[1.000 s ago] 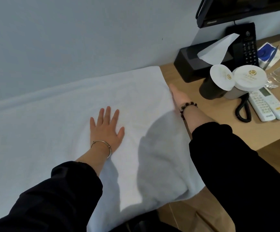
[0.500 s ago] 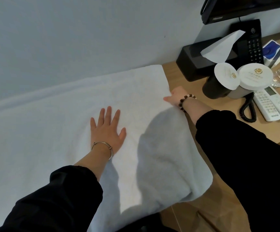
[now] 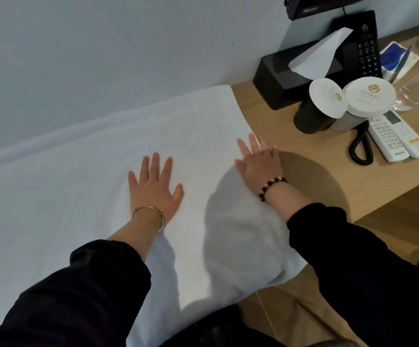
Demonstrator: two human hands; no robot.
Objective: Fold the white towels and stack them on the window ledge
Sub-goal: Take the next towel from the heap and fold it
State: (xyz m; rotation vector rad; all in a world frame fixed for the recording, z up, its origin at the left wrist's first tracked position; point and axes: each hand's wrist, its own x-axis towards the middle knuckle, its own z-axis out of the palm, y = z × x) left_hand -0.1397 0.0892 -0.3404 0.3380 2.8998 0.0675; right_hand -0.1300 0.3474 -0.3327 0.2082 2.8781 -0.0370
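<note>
Two spread-fingered hands flatten the white terry towel point(image 3: 78, 196) mid-frame: left hand point(image 3: 153, 189) central, right hand point(image 3: 258, 164) at its right edge. Its overhanging lower end may drag it off the wooden tabletop point(image 3: 261, 121).

White towel point(image 3: 108, 186) soft matt cloth; desk point(image 3: 311, 176) smooth wood; tissue box point(image 3: 276, 81) matt black.

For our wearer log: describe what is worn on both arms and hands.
Loose black long sleeves cover both arms: left sleeve, right sleeve. At the left hand sits a thin silver metal bangle; at the right hand, a bracelet of dark brown and pale round beads.
</note>
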